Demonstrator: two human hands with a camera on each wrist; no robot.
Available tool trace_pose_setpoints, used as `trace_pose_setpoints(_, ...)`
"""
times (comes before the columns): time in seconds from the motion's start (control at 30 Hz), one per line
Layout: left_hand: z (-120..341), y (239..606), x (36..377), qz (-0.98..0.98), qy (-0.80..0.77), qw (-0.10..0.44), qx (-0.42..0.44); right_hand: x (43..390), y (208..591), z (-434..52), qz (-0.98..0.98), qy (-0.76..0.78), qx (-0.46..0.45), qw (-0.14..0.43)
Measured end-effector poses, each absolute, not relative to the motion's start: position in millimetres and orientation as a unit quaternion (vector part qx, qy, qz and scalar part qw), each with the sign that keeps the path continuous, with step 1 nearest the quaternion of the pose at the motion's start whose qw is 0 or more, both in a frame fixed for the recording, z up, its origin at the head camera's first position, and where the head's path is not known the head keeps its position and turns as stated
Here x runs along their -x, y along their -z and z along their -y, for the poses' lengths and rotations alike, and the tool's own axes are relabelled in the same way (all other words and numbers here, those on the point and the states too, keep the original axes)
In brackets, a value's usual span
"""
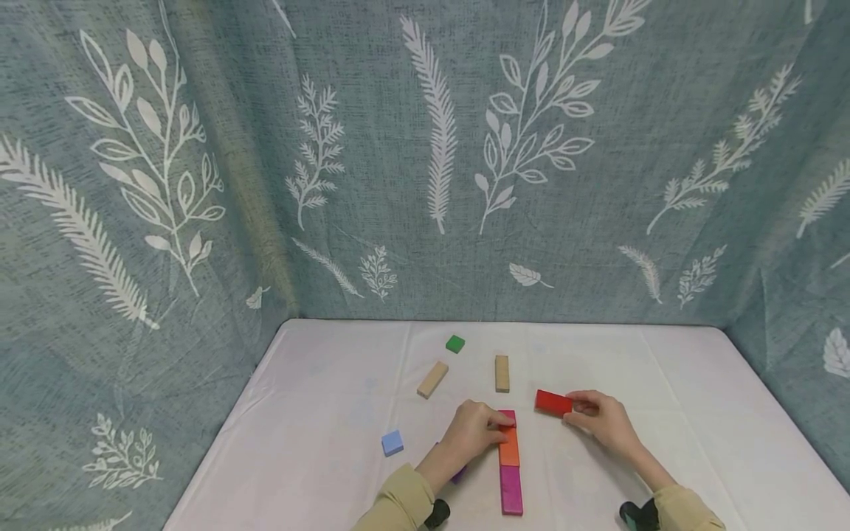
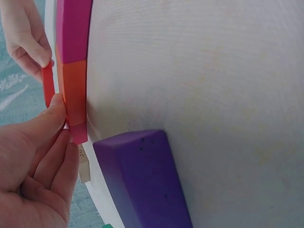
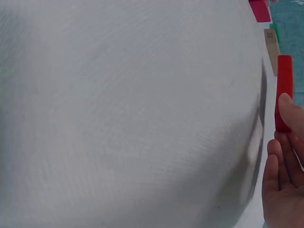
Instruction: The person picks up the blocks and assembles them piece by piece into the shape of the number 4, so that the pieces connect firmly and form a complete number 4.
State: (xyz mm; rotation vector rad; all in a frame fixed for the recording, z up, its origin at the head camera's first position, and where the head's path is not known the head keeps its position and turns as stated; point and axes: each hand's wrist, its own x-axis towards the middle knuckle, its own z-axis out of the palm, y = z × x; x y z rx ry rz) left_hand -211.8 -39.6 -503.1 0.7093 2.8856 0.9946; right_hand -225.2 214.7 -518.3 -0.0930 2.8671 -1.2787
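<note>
A magenta block (image 1: pixel 511 490), an orange block (image 1: pixel 509 451) and a pink block (image 1: pixel 508 415) lie end to end in a line on the table. My left hand (image 1: pixel 470 434) grips the orange block at its far end, thumb and bent fingers right where it meets the pink one. Between the thumb and fingers of my right hand (image 1: pixel 603 422) is a red block (image 1: pixel 553 403), pinched by its right end, to the right of the line. Partly hidden under my left wrist, a purple block (image 2: pixel 142 180) lies left of the line.
On the white table (image 1: pixel 319 413), a light blue block (image 1: pixel 392 443) lies to the left. Farther back are two plain wooden blocks, one slanted (image 1: pixel 433 379) and one straight (image 1: pixel 502 374), and a small green block (image 1: pixel 454 344). A patterned curtain (image 1: pixel 425 147) hangs behind the table.
</note>
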Motion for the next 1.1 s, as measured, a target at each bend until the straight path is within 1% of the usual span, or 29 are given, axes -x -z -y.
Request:
trace_pose_setpoints(0.23, 40.0, 503.1, 212.5, -0.923, -0.308, -0.003, -0.23, 223.2, 507.9, -216.2, -0.91, 0.411, 0.045, -0.015)
trace_pose_setpoints(0.57, 40.7, 505.1, 212.4, -0.921, -0.318, 0.006, -0.226, 222.1, 494.5, -215.0, -0.906, 0.416, 0.067, -0.044)
trace_pose_setpoints(0.87, 40.0, 506.7, 212.2, -0.921, -0.319, 0.005, -0.223, 222.4, 483.9, -211.6, -0.9, 0.429, 0.067, -0.048)
trace_pose_setpoints(1.1, 40.2, 504.2, 211.1, -0.918, -0.326, 0.008, -0.225, 219.5, 476.3, -205.9, -0.896, 0.433, 0.085, -0.052)
